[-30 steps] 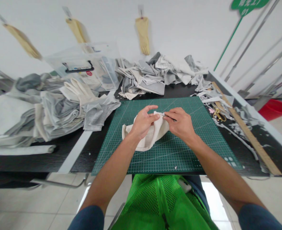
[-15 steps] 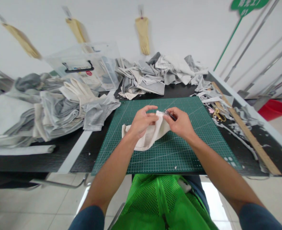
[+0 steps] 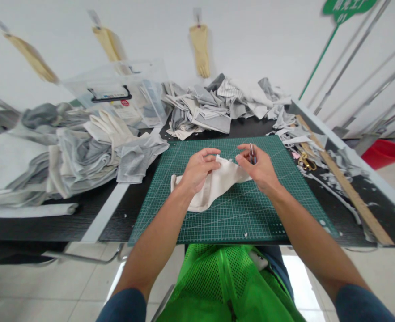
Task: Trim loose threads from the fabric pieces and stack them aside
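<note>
My left hand (image 3: 202, 169) pinches the raised edge of an off-white piece of cloth (image 3: 224, 179) between thumb and fingers. The rest of the cloth droops onto the green cutting mat (image 3: 197, 228). To its right, my right hand (image 3: 258, 166) is closed around small thread snips (image 3: 252, 154), whose metal tip points up past the fingers. Part of the snips is hidden in the palm. A gap separates the right thumb and index finger, close to the cloth's right end; whether they touch it I cannot tell.
Piles of grey and white cloth lie left (image 3: 79, 152) and behind the mat (image 3: 200, 107). A clear plastic box (image 3: 150, 98) stands at the back left. On the right are a wooden ruler (image 3: 348, 192), gold-handled scissors (image 3: 306, 162) and fabric scraps (image 3: 331, 172).
My right hand has moved right, away from the cloth's pinched edge, and the snips have turned upward in it. The cloth now spreads to the right. My left hand has barely moved.
</note>
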The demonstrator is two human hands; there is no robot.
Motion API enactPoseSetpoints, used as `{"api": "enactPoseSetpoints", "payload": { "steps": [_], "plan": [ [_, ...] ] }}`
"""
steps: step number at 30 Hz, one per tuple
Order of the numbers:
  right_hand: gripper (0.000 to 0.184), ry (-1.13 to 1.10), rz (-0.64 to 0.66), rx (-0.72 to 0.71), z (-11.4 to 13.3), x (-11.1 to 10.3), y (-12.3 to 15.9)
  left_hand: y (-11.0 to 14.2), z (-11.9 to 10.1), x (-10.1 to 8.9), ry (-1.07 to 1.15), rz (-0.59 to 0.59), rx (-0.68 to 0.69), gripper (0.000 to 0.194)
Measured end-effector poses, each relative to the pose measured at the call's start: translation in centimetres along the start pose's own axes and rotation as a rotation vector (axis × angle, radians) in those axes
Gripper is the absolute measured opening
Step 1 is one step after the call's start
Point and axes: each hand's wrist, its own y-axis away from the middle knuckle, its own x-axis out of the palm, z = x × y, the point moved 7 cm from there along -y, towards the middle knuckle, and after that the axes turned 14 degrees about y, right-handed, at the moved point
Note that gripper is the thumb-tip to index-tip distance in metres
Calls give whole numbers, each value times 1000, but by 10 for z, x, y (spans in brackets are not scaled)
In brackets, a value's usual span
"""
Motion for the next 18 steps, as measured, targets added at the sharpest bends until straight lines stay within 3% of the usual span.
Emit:
{"api": "enactPoseSetpoints", "payload": {
  "steps": [2,6,15,18],
  "plan": [
    [48,36,65,-13,3,4,2,0,1,3,6,30,-2,47],
    [32,99,120,-19,4,8,3,1,3,5,6,68,-9,43],
    [55,115,-347,34,-20,-31,-7,-1,0,1,27,27,5,41],
    [41,303,-410,-41,-17,-40,-9,0,0,2,36,24,-2,41]
  ]
}}
